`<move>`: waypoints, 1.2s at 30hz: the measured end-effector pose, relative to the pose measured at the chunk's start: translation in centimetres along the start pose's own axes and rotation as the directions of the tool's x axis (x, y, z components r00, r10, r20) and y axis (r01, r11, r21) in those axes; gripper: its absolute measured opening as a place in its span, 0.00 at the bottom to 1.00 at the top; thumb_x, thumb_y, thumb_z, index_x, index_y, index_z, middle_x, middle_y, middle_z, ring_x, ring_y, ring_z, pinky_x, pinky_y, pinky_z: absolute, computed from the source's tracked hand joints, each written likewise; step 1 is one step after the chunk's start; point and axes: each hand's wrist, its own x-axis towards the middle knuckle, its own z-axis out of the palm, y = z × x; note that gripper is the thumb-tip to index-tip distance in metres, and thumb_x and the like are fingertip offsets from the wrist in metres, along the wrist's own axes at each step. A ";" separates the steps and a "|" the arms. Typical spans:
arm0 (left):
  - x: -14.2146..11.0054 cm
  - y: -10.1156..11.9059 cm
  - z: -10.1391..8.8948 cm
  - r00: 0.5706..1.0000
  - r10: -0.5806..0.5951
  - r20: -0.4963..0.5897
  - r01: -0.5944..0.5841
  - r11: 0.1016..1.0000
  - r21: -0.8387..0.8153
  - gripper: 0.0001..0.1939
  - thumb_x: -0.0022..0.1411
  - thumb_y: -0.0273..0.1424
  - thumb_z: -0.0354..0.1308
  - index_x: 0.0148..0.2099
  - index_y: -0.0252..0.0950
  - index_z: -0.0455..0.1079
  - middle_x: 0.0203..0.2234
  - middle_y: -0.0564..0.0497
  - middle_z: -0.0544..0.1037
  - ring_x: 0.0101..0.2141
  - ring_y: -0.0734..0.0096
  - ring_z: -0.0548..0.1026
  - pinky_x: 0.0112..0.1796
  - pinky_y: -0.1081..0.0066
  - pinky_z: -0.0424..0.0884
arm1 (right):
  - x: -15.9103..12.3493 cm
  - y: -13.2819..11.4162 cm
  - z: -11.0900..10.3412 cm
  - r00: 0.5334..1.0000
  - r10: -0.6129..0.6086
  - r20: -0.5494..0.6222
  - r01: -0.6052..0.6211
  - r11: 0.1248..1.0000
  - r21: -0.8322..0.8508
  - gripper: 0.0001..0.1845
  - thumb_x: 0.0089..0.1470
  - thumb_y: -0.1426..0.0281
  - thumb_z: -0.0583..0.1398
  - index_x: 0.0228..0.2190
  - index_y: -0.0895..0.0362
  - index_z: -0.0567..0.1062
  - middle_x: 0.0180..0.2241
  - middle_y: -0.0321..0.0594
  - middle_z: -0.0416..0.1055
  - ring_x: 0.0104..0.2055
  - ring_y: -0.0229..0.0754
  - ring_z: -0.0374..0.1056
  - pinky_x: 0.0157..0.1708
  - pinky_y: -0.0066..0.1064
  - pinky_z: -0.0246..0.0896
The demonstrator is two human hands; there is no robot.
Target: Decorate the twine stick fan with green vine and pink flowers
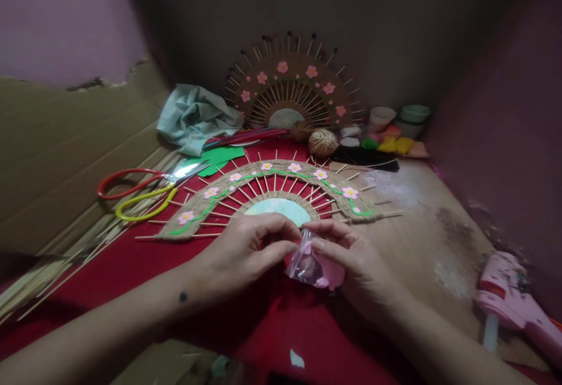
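Note:
Between my two hands is a small clear plastic bag (302, 268) with soft pink material (330, 274) in it, perhaps clay. My left hand (259, 244) pinches the bag's upper left edge between thumb and fingers. On the other side, my right hand (351, 250) grips the bag near its opening, fingers curled round it. Just beyond the hands lies a half-round fan (259, 169) of sticks and woven twine, with pink flowers and a green wavy line along its band. Its pale blue centre (278, 208) is partly hidden by my fingers.
Scissors (144, 195) with red and yellow handles lie left, by loose sticks (65, 274). A second fan (285, 81) stands behind, near a cloth (195, 116), a twine ball (322, 142) and colored packets (397, 145). A pink glue gun (504, 297) sits right.

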 end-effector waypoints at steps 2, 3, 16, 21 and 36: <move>0.1 -0.2 0.3 0.999 -0.031 -0.008 0.032 0.999 0.026 0.07 0.59 0.28 0.54 0.37 0.35 0.74 0.30 0.53 0.76 0.32 0.71 0.72 0.35 0.72 0.67 | 0.0 0.0 0.0 1.000 -0.002 0.012 0.002 1.000 0.000 0.16 0.41 0.69 0.69 0.35 0.57 0.75 0.26 0.36 0.74 0.20 0.33 0.67 0.16 0.21 0.60; 0.1 -0.2 0.3 0.999 -0.046 -0.004 0.046 0.999 0.021 0.07 0.59 0.28 0.55 0.37 0.35 0.73 0.29 0.53 0.76 0.32 0.71 0.72 0.35 0.72 0.67 | 0.0 0.0 0.0 1.000 -0.007 0.012 0.007 1.000 -0.002 0.16 0.41 0.69 0.69 0.35 0.56 0.75 0.26 0.36 0.74 0.20 0.33 0.67 0.16 0.21 0.60; 0.4 -1.4 1.5 0.994 -0.077 0.077 0.091 0.976 -0.199 0.04 0.54 0.26 0.59 0.35 0.32 0.70 0.24 0.54 0.74 0.26 0.75 0.71 0.28 0.74 0.67 | 0.1 0.6 0.0 0.994 -0.063 -0.086 0.050 0.989 -0.140 0.15 0.39 0.67 0.70 0.31 0.58 0.75 0.23 0.35 0.74 0.21 0.33 0.67 0.21 0.22 0.63; 0.6 -2.0 2.2 1.000 -0.013 -0.009 0.012 0.993 -0.118 0.03 0.53 0.25 0.60 0.31 0.33 0.69 0.22 0.57 0.71 0.24 0.78 0.67 0.25 0.77 0.63 | 0.3 0.5 0.0 0.991 -0.093 -0.100 0.080 0.988 -0.133 0.15 0.38 0.68 0.71 0.28 0.59 0.73 0.22 0.33 0.72 0.20 0.31 0.67 0.19 0.20 0.62; 1.2 -4.1 4.1 0.906 0.404 -0.128 -0.377 0.906 0.193 0.06 0.55 0.23 0.56 0.35 0.31 0.73 0.25 0.49 0.77 0.25 0.75 0.70 0.28 0.76 0.66 | 0.2 1.2 -1.1 0.987 -0.025 -0.160 -0.007 0.981 -0.195 0.18 0.37 0.66 0.71 0.31 0.55 0.73 0.23 0.36 0.73 0.17 0.38 0.68 0.15 0.26 0.62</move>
